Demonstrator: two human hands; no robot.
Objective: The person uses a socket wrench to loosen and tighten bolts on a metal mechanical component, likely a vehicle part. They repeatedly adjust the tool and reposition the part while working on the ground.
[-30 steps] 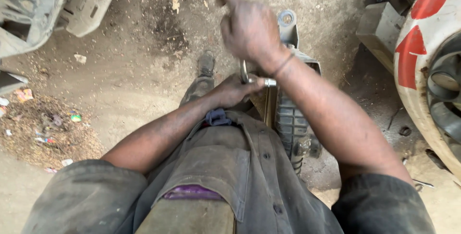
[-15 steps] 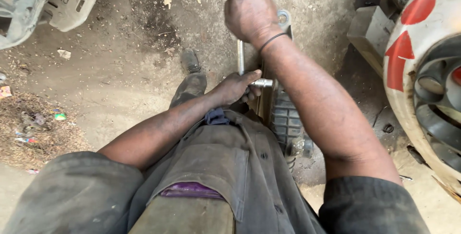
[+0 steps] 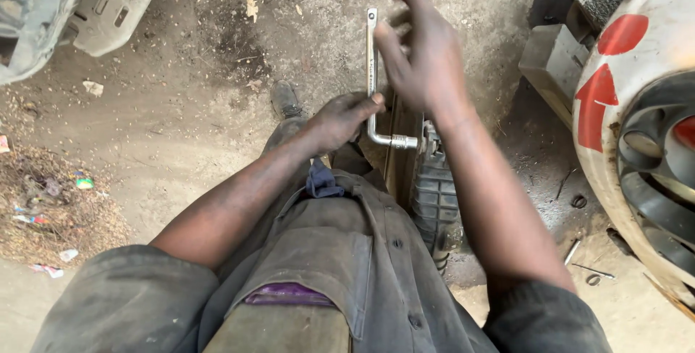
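An L-shaped metal socket wrench (image 3: 372, 70) stands with its long handle pointing away from me and its short end set into a dark ribbed engine part (image 3: 434, 197) on the ground. My left hand (image 3: 340, 120) grips the wrench at its bend, close to the socket end. My right hand (image 3: 423, 52) is blurred, fingers spread, just right of the handle's upper part and not closed on it. My grey work clothes fill the bottom of the view.
A white vehicle body with red arrow marks (image 3: 637, 107) stands at the right. A grey plastic panel (image 3: 87, 5) lies at the top left. Rubbish and dry litter (image 3: 51, 201) sit on the dirt at left. Small metal bits (image 3: 579, 251) lie at the right.
My right hand has let go of the wrench handle and opened, moving to the handle's right. My left hand stays at the wrench's bend. The camera view shifted slightly.
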